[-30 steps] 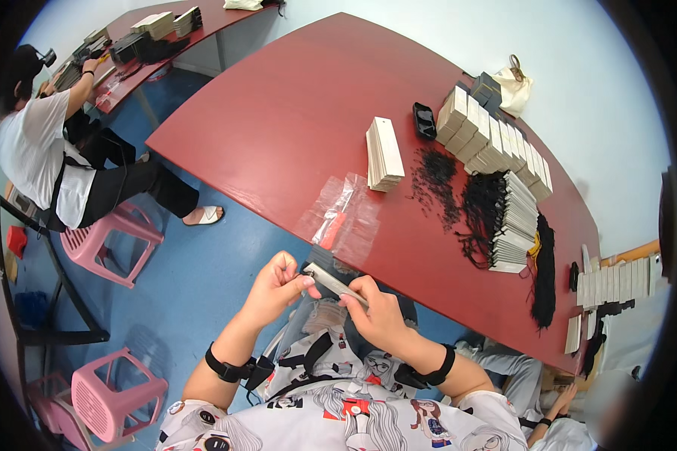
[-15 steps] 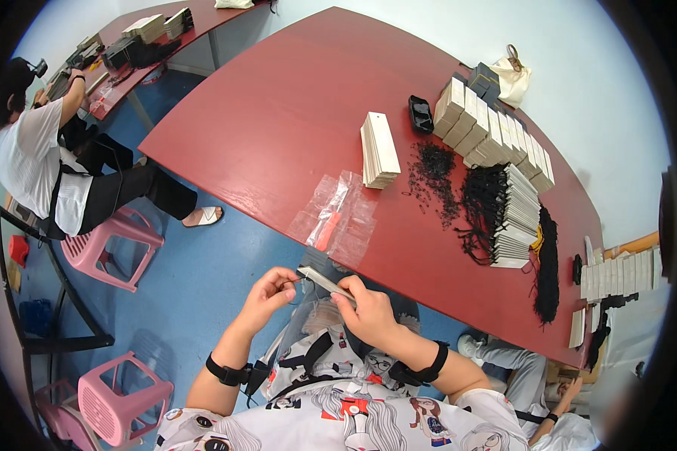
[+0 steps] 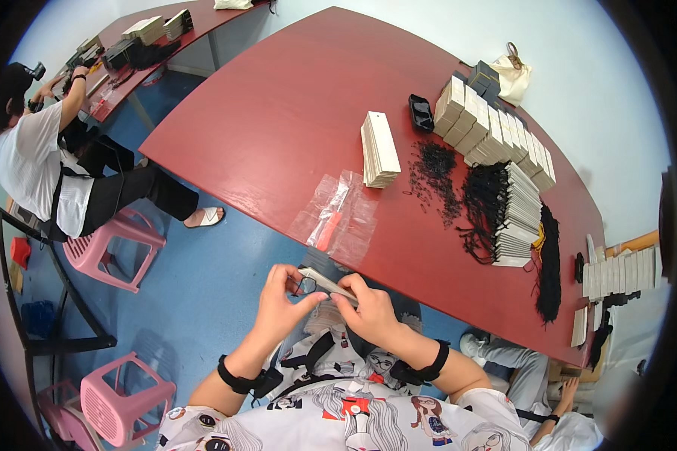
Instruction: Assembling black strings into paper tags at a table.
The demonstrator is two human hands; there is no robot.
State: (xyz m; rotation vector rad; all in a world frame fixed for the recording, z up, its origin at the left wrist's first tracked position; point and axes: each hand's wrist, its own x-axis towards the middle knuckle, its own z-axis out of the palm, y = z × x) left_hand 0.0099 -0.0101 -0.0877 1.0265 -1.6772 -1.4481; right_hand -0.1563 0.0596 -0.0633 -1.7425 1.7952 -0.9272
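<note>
Over my lap, just off the table's near edge, my right hand (image 3: 370,312) grips a thin stack of pale card tags (image 3: 326,282) between thumb and fingers. A loop of black cord (image 3: 305,286) hangs at the stack's left end. My left hand (image 3: 277,307) is closed about that cord, its thumb reaching toward the stack; the exact pinch is partly hidden. On the table, an upright block of similar pale tags (image 3: 381,150) stands beyond my hands. Right of it lies a loose heap of small black cords (image 3: 435,169), beside a row of tags with black strings (image 3: 516,218).
Clear plastic bags (image 3: 346,218) lie at the red table's (image 3: 278,128) near edge. Stacked pale blocks (image 3: 489,128), a black tray (image 3: 420,113) and a black cord bundle (image 3: 549,263) are to the right. Pink stools (image 3: 116,406) and a seated person (image 3: 45,158) are left; another person sits lower right.
My left hand has moved right, its thumb now close to the tags and my right thumb. The black cord shows as a rounder loop. My right hand has barely moved.
</note>
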